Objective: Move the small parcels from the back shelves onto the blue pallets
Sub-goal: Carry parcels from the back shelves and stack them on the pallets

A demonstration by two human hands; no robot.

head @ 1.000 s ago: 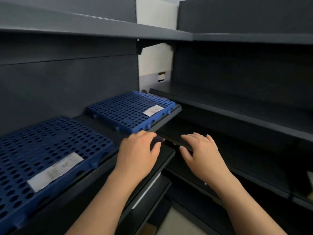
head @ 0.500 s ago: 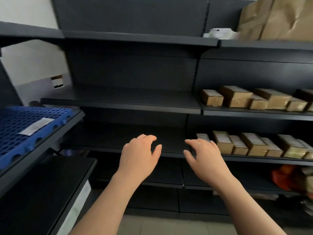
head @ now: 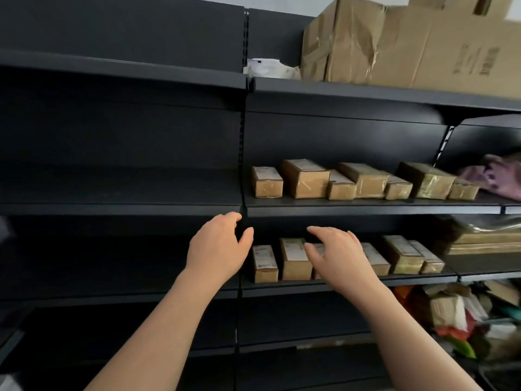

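Note:
Several small brown parcels stand in two rows on the dark back shelves. The upper row [head: 304,179] runs along the middle shelf [head: 366,210]. On the shelf below [head: 282,286] sits the lower row [head: 294,259]. My left hand [head: 218,248] hovers open just left of the lower row's leftmost parcel [head: 264,263], empty. My right hand [head: 339,253] is open in front of the lower row, covering part of it and holding nothing. No blue pallet is in view.
Large cardboard boxes [head: 408,40] and a white bag [head: 267,67] sit on the top shelf. A purple cloth [head: 496,176] lies at the right end of the middle shelf. Flat cartons [head: 485,242] and mixed clutter [head: 465,320] fill the lower right.
The view has swung right from the blue pallets to the back shelves. Both hands have stayed empty and moved up close to the lower row of parcels.

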